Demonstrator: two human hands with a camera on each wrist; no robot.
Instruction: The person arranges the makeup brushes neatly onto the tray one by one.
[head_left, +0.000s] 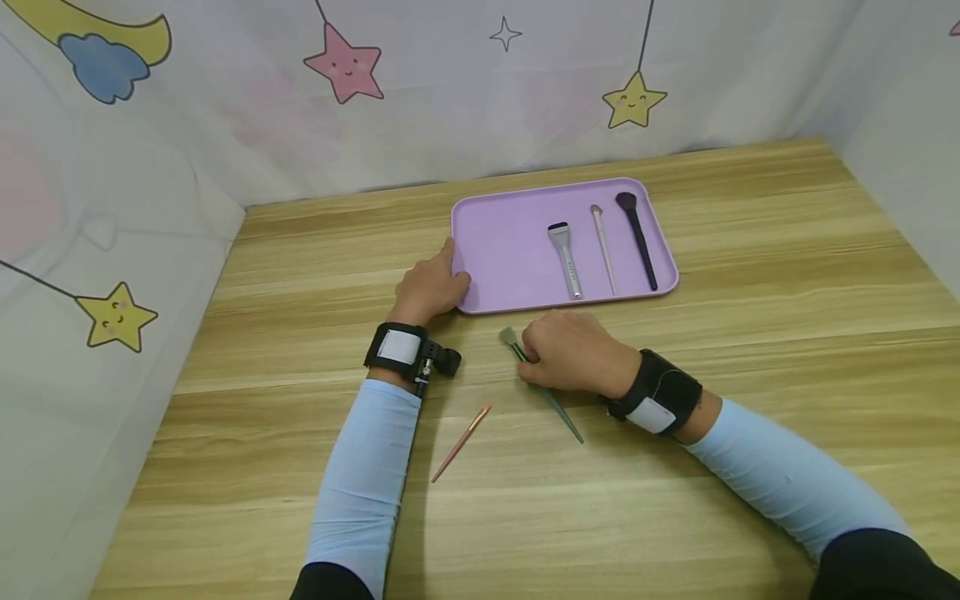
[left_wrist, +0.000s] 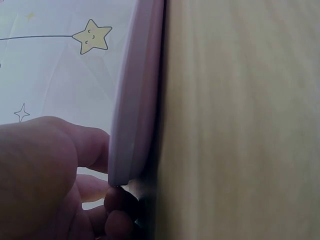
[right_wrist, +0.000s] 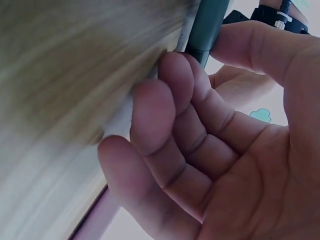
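My left hand [head_left: 429, 287] holds the left rim of a lilac tray [head_left: 506, 250], its thumb over the edge. In the left wrist view the tray's side wall [left_wrist: 131, 110] runs upward from my thumb and fingers. Just in front of the tray, my right hand [head_left: 576, 350] pinches a green makeup brush [head_left: 564, 414] around the middle. The brush's head points toward the tray and its handle slants back over the table. The right wrist view shows the green handle [right_wrist: 207, 27] between thumb and forefinger, the other fingers loosely curled.
On the tray lie a silver flat-headed brush [head_left: 567, 262], a slim pale brush [head_left: 603, 250] and a black brush [head_left: 637, 242]. A rose-coloured makeup brush [head_left: 461, 444] lies on the wooden table [head_left: 300, 292] between my forearms. A patterned curtain [head_left: 442, 100] hangs behind.
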